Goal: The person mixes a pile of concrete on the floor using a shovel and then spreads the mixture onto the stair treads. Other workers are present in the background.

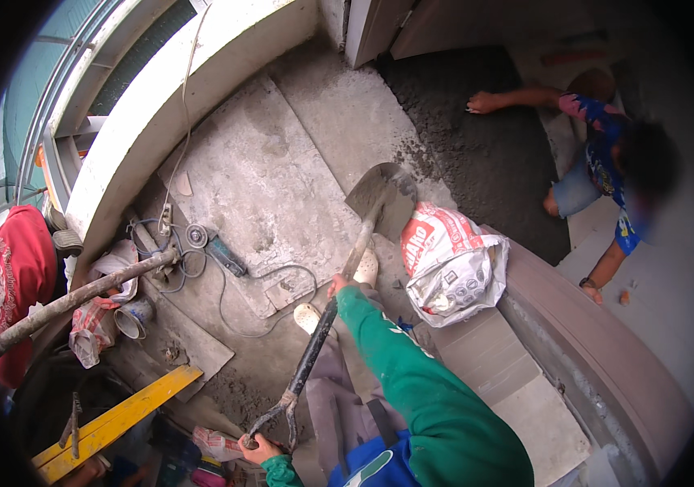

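Observation:
Both my hands are closed on a long-handled shovel. My left hand grips the end handle near the lower edge. Further up, my right hand wraps round the shaft below the blade. The wide metal blade, smeared with grey mortar, points away from me above the concrete floor; whether it touches the floor I cannot tell. Just right of it stands a white and red sack. Beyond lies a dark bed of wet mortar, where a co-worker crouches with one hand at its surface.
An angle grinder with its cord lies on the floor to the left. A metal pipe, a small bucket and a yellow level-like bar are at the left. Loose tiles are at lower right. A low curved wall bounds the far left.

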The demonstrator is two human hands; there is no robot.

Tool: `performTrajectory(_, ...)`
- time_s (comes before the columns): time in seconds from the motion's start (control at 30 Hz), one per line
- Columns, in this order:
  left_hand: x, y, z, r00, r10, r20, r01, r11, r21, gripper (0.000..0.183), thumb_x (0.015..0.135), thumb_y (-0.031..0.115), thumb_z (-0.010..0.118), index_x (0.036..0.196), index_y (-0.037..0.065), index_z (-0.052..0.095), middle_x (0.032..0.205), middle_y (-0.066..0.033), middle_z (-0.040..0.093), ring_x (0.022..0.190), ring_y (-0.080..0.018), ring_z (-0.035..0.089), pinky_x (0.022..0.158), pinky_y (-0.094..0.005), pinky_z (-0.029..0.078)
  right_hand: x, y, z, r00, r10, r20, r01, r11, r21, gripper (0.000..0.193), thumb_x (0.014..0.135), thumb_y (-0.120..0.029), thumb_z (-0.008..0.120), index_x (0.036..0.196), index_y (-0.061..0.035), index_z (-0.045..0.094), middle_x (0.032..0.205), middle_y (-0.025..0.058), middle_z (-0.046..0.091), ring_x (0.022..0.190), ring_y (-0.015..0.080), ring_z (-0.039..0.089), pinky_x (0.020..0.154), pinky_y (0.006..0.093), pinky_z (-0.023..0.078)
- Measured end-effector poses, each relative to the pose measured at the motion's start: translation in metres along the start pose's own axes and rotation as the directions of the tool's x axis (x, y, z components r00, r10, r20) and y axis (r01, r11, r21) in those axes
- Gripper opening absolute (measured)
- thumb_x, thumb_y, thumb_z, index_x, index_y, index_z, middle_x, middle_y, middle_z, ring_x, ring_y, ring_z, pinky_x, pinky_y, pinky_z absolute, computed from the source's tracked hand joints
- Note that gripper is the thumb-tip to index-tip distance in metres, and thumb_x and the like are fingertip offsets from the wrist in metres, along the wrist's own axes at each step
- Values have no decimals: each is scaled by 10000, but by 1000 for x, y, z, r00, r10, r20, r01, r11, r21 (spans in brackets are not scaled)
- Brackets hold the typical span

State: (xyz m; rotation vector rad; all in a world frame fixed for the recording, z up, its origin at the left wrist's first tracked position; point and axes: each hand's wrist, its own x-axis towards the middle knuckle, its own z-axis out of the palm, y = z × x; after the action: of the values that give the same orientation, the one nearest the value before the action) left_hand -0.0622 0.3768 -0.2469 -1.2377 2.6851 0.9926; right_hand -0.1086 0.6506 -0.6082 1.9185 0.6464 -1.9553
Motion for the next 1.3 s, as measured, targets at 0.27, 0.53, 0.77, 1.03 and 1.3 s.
performTrajectory(0.27, -12, 2, 47, 995, -38, 91, 44, 997, -64, 259, 798, 24, 518, 1050, 26, 460, 624, -84, 503, 367, -177, 465, 355, -314, 393, 50, -32, -23, 990, -60, -125, 82, 980, 181, 228, 809, -110, 621, 657, 3, 495, 546, 89, 501, 403, 240, 532, 383, 406, 461)
performTrajectory(0.53, -61, 25, 64, 976, -46, 215, 65, 995, -79, 237, 808, 23, 496, 1041, 22, 449, 588, -99, 500, 344, -192, 461, 334, -338, 419, 29, -93, -73, 986, -136, -95, 136, 991, -10, 236, 780, -183, 579, 648, -3, 501, 526, 137, 546, 420, 241, 543, 436, 386, 478)
performTrajectory(0.77, -47, -13, -32, 987, -155, 43, 158, 984, -77, 226, 796, -8, 496, 1015, -5, 440, 564, -106, 498, 341, -194, 472, 329, -329, 405, -4, 36, -17, 996, -26, -84, 29, 999, 34, 192, 737, -133, 649, 649, -7, 535, 546, 138, 571, 429, 235, 570, 439, 367, 498)
performTrajectory(1.03, -98, -84, -51, 935, -354, 29, 354, 924, -143, 178, 773, 1, 565, 938, 3, 498, 546, -72, 517, 377, -168, 528, 353, -325, 434, 15, 35, -70, 997, -71, -11, 65, 962, -263, 304, 823, -255, 544, 586, -138, 394, 505, 41, 425, 426, 203, 444, 430, 353, 421)
performTrajectory(1.3, -78, -139, -79, 848, -493, 193, 530, 793, -302, 206, 758, 59, 621, 940, 15, 535, 571, -67, 552, 406, -155, 547, 395, -327, 457, -4, 13, -84, 984, -156, 84, 175, 929, -326, 265, 833, -247, 501, 640, -97, 396, 535, 68, 426, 467, 224, 455, 487, 384, 439)
